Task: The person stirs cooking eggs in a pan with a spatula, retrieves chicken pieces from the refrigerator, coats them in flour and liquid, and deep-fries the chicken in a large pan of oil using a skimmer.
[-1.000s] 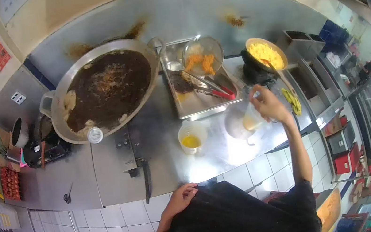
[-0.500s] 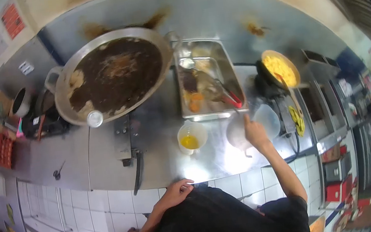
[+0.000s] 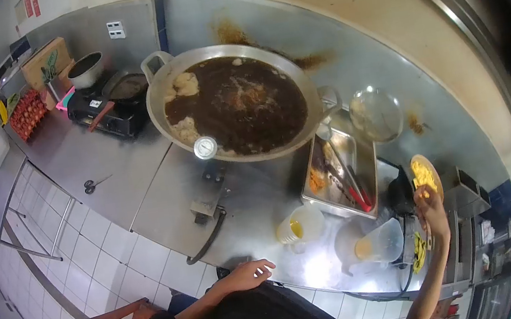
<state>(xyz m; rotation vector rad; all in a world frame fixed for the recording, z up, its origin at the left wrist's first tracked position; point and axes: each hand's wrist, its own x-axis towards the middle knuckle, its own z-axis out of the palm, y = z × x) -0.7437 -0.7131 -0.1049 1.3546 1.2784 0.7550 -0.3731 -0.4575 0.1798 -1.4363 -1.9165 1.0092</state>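
Observation:
My right hand (image 3: 431, 210) reaches to the near edge of a round pan of yellow food (image 3: 424, 171), at the right of the counter. Its fingers are closed and bent down at the food; what they hold is hidden. My left hand (image 3: 251, 274) hovers by the counter's front edge, fingers loosely bent and apart, holding nothing. Between the hands stand a clear jug with yellow liquid (image 3: 296, 227) and a pale translucent jug (image 3: 381, 243). Behind them, a metal tray (image 3: 372, 207) contains red-handled tongs (image 3: 358, 196) and orange-brown scraps.
A large two-handled wok (image 3: 161, 117) of dark oil has a dial thermometer (image 3: 205, 147) at its rim. A round wire strainer (image 3: 377, 114) is behind the tray. Scissors (image 3: 97, 183) lie left, near a portable stove (image 3: 109, 115) and a pot (image 3: 86, 70). A black hose (image 3: 215, 243) curves along the front.
The view has turned left and tilted. My right hand has moved from above the pale jug to the pan of yellow food. My left hand stays by the counter edge.

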